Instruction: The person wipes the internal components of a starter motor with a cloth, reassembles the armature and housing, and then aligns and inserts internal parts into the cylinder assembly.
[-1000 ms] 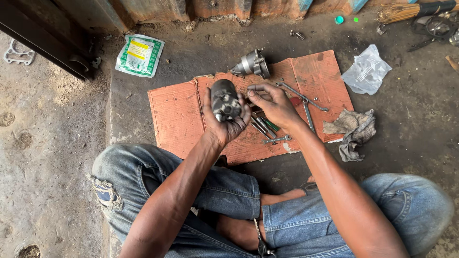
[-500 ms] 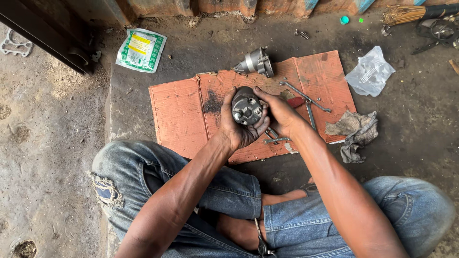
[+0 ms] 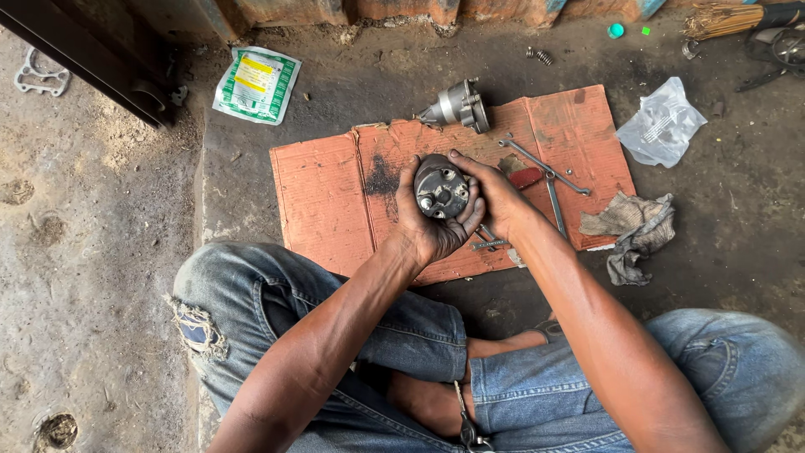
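Both hands cupped a round metal part (image 3: 442, 189) over the cardboard sheet (image 3: 335, 197).
Left hand (image 3: 423, 231) gripped at seven o'clock, right hand (image 3: 496, 195) at three.

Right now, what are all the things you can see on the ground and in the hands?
Round metal part: one, dark grey, held in both hands over the cardboard.
Cardboard sheet: one, orange-red, flat on the ground.
Metal housing: one, silver, at the cardboard's top edge.
Wrenches: at least two, grey, on the cardboard right of the hands.
Red-handled tool: one, partly hidden beside the wrenches.
Rag: one, dirty grey, right of the cardboard.
Plastic bag: one, clear, upper right.
Packet: one, green and white, upper left.
Gasket: one, pale, far left.
Small cap: one, teal, near the top.
Jeans: blue, torn at one knee.
Left hand: cups the part from below.
Right hand: grips its right side.
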